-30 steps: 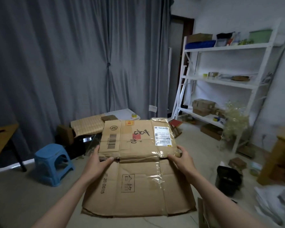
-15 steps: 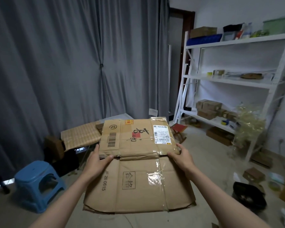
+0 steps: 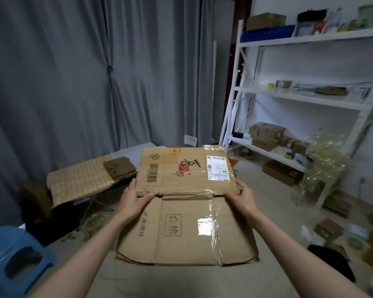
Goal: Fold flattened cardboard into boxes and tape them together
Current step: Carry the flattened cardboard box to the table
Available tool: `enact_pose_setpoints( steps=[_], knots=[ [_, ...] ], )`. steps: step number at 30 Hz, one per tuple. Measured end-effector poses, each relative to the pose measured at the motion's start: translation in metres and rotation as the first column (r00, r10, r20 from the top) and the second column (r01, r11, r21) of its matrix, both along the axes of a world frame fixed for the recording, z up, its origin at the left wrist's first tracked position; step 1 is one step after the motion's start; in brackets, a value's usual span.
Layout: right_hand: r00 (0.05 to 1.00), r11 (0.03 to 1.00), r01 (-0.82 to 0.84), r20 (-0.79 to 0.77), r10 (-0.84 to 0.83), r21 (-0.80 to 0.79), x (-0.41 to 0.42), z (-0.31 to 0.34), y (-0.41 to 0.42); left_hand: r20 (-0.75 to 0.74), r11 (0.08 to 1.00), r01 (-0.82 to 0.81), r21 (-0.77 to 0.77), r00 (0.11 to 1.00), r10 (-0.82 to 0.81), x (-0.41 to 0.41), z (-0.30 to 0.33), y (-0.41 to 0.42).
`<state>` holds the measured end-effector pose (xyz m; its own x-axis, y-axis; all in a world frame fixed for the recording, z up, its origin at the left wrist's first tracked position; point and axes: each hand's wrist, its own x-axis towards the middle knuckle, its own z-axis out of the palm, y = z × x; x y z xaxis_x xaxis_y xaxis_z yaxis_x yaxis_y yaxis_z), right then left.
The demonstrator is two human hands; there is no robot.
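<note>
You held a flattened brown cardboard box (image 3: 185, 203) in front of you, above the grey floor (image 3: 263, 203), near the middle of the view. Your left hand (image 3: 132, 201) gripped its left edge at the crease between the far flap and the near panel, thumb lying on top along the crease, fingers curled under the edge. Your right hand (image 3: 242, 197) gripped the right edge at the same crease, thumb on top and fingers wrapped behind. The far flap carried a black barcode (image 3: 152, 173), handwritten black marks and a white shipping label (image 3: 217, 167); the near panel showed a printed code, a boxed stamp and a strip of clear glossy tape (image 3: 213, 226) running toward you.

Far left of the box stood a low table with a woven tan checked cover (image 3: 78, 183), on which dark cardboard pieces (image 3: 119, 167) lay. A blue plastic stool (image 3: 13, 261) sat at the near left. Grey curtains (image 3: 84, 72) hung behind. At the right, a white metal shelving unit (image 3: 299, 97) held small brown boxes (image 3: 267, 134) and tape rolls.
</note>
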<state>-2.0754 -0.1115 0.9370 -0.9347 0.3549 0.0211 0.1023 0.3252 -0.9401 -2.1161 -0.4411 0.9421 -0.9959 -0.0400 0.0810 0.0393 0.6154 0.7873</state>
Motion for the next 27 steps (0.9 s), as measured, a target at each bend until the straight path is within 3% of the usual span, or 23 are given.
enact_pose_setpoints(
  steps=[14,21,27],
  knots=[
    [0.941,0.941,0.327,0.061,-0.332,0.082,-0.187,0.011,0.09,-0.005,0.939,0.34,0.045,0.94,-0.34,-0.284,0.0,0.122],
    [0.927,0.93,0.364,0.083,-0.367,0.048,-0.287,-0.011,0.149,0.02,0.929,0.369,0.031,0.929,-0.369,-0.397,-0.024,0.189],
    [0.954,0.957,0.291,0.079,-0.29,0.006,-0.415,-0.03,0.219,0.014,0.951,0.306,0.039,0.952,-0.307,-0.505,-0.044,0.25]
  ],
)
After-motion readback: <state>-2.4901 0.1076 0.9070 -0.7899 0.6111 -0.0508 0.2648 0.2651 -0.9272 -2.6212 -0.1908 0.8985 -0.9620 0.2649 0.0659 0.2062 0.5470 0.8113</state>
